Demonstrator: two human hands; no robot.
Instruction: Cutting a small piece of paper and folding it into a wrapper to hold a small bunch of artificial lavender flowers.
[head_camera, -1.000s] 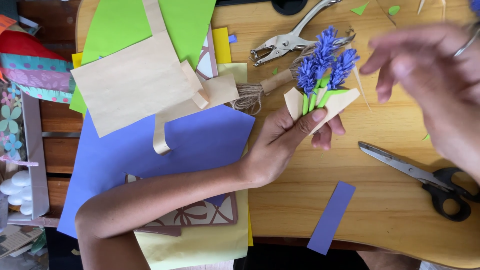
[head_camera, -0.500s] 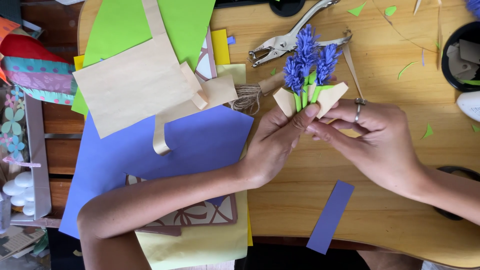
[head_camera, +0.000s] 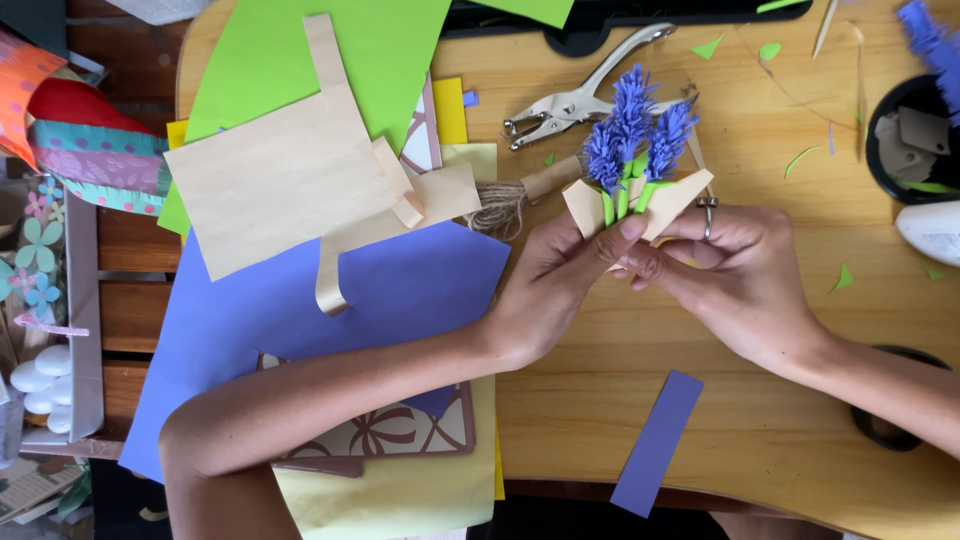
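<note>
1. The left hand (head_camera: 555, 285) is pinched on a small paper bouquet (head_camera: 635, 165), its thumb pressed over the front of the tan wrap at the base.
2. The right hand (head_camera: 735, 275) meets it from the other side, fingers closed on the lower right fold of the same wrap; a ring sits on one finger.
3. The bouquet stands near the far edge of the wooden table (head_camera: 780, 400), towards its middle: three fringed purple paper flowers on green stems, held in a tan paper cone, tips pointing away from the person.
4. Just behind the flowers lies a metal hole punch (head_camera: 575, 100), and a spool of twine (head_camera: 510, 200) lies just left of the bouquet.
5. Left of the hands a large blue paper sheet (head_camera: 400, 290) covers the table, with cut tan paper (head_camera: 280, 180) and a green sheet (head_camera: 330, 50) overlapping its far side.
6. A purple paper strip (head_camera: 657, 443) lies by the near edge, below the right hand.
7. At the right edge sits a black cup (head_camera: 905, 135) holding paper scraps.
</note>
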